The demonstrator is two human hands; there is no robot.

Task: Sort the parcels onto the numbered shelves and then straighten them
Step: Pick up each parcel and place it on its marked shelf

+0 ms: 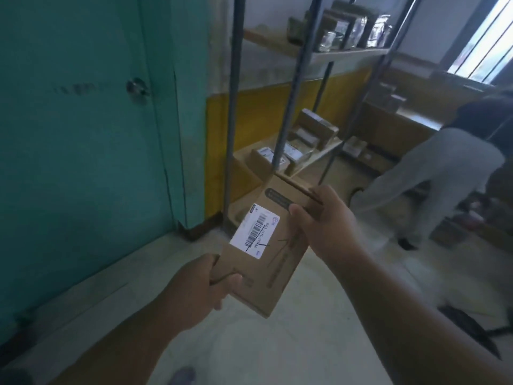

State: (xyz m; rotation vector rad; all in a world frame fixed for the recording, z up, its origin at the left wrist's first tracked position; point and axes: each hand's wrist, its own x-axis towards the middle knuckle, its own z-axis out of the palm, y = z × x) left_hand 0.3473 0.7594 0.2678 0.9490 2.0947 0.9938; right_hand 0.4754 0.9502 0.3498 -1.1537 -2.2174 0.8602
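Observation:
A flat brown cardboard parcel with a white barcode label is held in front of me, tilted, above the floor. My left hand grips its near lower corner, thumb on top. My right hand grips its far right edge, thumb across the top face. Behind it stands a metal shelf rack. Several parcels lie on its lower shelf, and several more parcels stand on its upper shelf. No shelf numbers are readable.
A teal door fills the left. A person in grey trousers bends over at the right, near boxes on the floor. A window is at the top right. Pale floor lies below my arms.

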